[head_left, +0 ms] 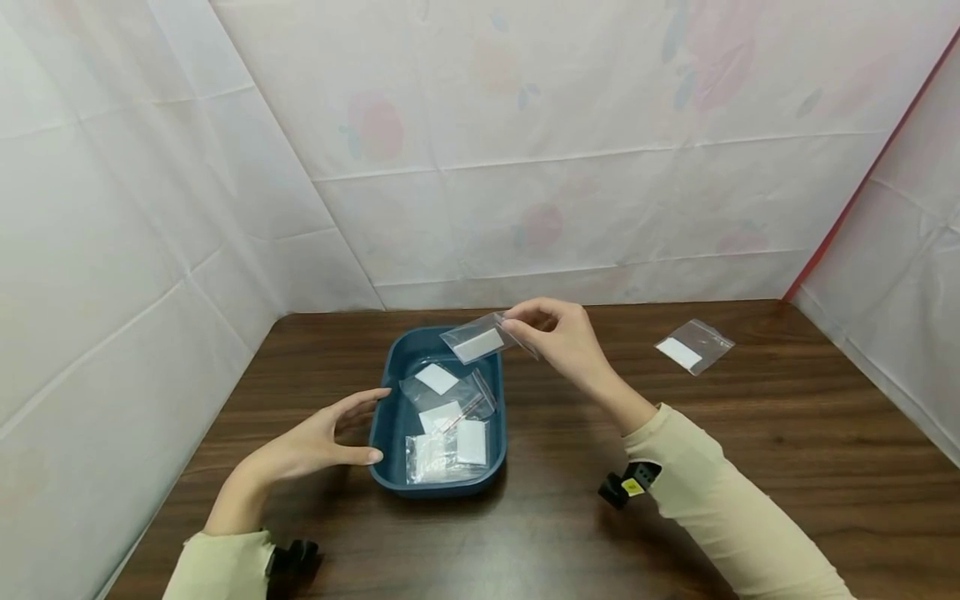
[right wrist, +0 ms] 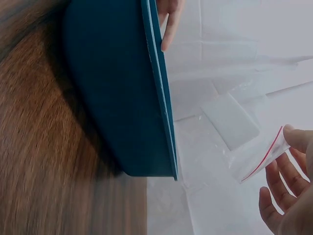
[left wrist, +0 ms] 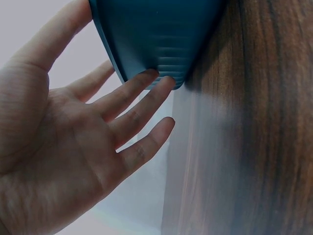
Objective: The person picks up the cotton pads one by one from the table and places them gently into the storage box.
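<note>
A dark blue plastic bin (head_left: 381, 433) stands on the wooden table, with several clear zip bags (head_left: 435, 454) lying inside, each with a white piece in it. Above the bin's far right corner, my right hand (head_left: 558, 337) pinches one clear zip bag (head_left: 480, 342) by its edge between thumb and fingers. That bag holds a white rectangle; its red seal line shows in the right wrist view. On the bin's left side, my left hand (head_left: 318, 442) rests with fingers spread and extended, the thumb and fingertips at the rim. The left wrist view shows these fingers (left wrist: 142, 110) against the bin's outer wall.
Another clear zip bag (head_left: 696, 346) with a white piece lies on the table (head_left: 750, 467) at the far right. White patterned sheeting (head_left: 562, 167) hangs behind and on both sides of the table. Each wrist wears a black camera strap (head_left: 630, 483).
</note>
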`<state>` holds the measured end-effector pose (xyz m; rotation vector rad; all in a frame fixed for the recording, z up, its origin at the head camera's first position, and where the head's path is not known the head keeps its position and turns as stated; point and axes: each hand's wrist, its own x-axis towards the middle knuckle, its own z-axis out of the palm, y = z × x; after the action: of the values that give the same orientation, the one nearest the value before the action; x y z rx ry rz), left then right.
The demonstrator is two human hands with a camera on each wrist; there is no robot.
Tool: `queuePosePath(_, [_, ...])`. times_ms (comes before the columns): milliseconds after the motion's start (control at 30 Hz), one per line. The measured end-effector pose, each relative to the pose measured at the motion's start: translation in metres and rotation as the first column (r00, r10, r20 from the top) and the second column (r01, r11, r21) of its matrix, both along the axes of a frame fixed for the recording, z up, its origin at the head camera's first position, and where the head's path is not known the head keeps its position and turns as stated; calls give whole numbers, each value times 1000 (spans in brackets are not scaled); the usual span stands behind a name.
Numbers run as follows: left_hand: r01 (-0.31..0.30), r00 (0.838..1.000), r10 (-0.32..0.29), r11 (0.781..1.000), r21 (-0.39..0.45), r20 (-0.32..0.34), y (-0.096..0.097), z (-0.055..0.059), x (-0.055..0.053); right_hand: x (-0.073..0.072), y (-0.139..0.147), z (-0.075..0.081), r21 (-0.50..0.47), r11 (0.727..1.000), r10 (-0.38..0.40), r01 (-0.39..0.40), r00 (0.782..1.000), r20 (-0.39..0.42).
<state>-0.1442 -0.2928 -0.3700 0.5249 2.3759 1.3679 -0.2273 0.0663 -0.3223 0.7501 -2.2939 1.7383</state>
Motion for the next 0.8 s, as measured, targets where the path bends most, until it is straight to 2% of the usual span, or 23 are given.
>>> queuePosePath(233, [-6,1000,6,1000,-9,-4,-1,2,0,-4,-19,-8,-81,996,30,-27,999,34])
queuePosePath(600, [2,1000,-2,1000,0,-4,0,1,-2,-13,-39,-24,-36,999,-27,27,1000,6])
queuePosePath(800, [4,1000,-4,1000,-12,-7,2,3,-3,-17,-44,-32,-45,998,-47,47,999,-9])
